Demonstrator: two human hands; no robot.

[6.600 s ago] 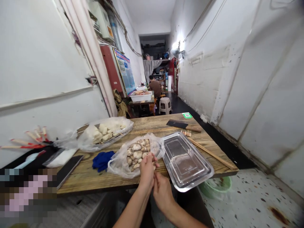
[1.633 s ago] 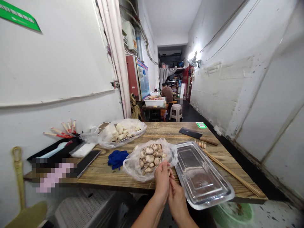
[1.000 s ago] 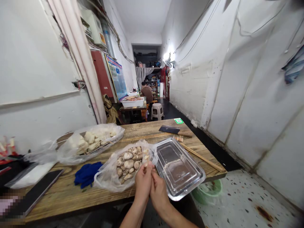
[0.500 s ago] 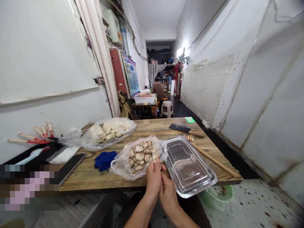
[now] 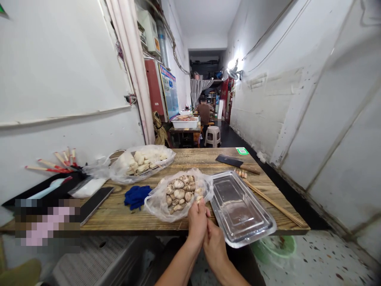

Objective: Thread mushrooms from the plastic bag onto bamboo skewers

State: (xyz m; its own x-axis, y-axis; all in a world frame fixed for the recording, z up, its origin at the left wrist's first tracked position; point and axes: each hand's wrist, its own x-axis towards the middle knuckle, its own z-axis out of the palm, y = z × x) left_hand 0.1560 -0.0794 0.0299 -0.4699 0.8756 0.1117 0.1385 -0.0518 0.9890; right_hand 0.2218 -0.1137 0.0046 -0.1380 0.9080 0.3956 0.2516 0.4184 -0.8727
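My left hand [image 5: 197, 216] and my right hand [image 5: 214, 237] are pressed together at the table's front edge, both with closed fingers. Pale mushroom pieces [image 5: 199, 194] show just past my left fingertips; whether they are gripped or lie in the bag I cannot tell. What sits inside the two hands is hidden. Just ahead and to the left, an open clear plastic bag [image 5: 156, 203] holds many brownish-white mushrooms [image 5: 179, 194]. Close by on the right, a shiny metal tray [image 5: 238, 206] hangs slightly over the edge.
Wooden skewers [image 5: 276, 204] lie right of the tray, near small skewered pieces [image 5: 241, 173] and a cleaver [image 5: 230, 160]. Leftward are a blue cloth [image 5: 137, 197], a bag of pale chunks [image 5: 143, 163] and a dark flat slab [image 5: 97, 204]. A green basin [image 5: 282, 248] stands below. Someone sits farther back [image 5: 204, 113].
The view has shifted, so the table and its things appear a little farther right. My hands stay together, closed, in nearly the same place beside the mushroom bag.
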